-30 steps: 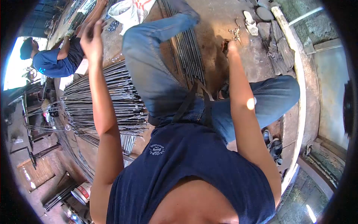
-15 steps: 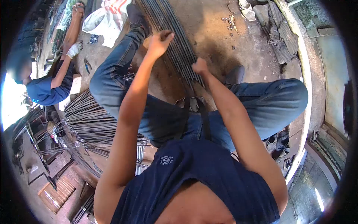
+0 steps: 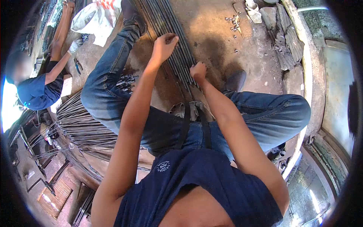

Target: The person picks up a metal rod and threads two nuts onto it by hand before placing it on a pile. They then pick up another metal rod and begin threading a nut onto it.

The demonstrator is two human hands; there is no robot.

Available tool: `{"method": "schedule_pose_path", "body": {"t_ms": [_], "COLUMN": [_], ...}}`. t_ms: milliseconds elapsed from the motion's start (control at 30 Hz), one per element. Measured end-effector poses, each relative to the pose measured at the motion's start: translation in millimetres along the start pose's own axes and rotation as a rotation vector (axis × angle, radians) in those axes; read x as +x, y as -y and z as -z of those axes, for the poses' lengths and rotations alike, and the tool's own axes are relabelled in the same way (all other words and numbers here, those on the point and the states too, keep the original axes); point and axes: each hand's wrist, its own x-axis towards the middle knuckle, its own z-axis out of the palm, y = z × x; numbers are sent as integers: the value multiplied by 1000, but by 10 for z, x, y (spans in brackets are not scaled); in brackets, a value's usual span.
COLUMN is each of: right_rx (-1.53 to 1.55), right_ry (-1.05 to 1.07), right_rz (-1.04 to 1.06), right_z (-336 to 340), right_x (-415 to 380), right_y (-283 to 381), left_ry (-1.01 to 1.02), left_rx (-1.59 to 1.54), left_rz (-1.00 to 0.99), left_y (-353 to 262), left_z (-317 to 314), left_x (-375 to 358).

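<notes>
A bundle of long dark metal rods lies on the floor between my legs, its near ends pointing toward my lap. My left hand is over the left part of the bundle, fingers curled in toward the thumb. Whatever is between those fingertips, if anything, is too small to make out. Close to the near ends, my right hand is closed at the bundle's right edge. Its fingers hide what they may hold.
Several small shiny metal balls lie on the floor to the right. At left, another person sits wearing a glove, near pliers and a white sack. More rods are stacked behind my left knee.
My right hand has moved left against the rods' edge, and its wrist has turned. My left hand has shifted slightly right and down over the bundle. The whole view has shifted a little.
</notes>
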Motion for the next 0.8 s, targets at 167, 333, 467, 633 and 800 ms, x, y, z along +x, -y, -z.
{"method": "schedule_pose_path", "body": {"t_ms": [167, 333, 467, 633, 800], "right_rx": [5, 41, 540, 699, 723], "right_ry": [-73, -102, 397, 519, 461], "right_rz": [51, 266, 115, 101, 284], "right_z": [-158, 157, 926, 1859, 2317], "right_x": [95, 113, 253, -302, -771], "right_y": [-84, -204, -141, 225, 503], "left_ry": [4, 37, 160, 62, 157], "left_rx": [57, 53, -127, -697, -1631], "left_rz": [40, 222, 417, 712, 547], "left_y": [120, 169, 292, -475, -738], "left_z": [-81, -135, -365, -626, -801], "left_x": [-8, -11, 205, 442, 614]}}
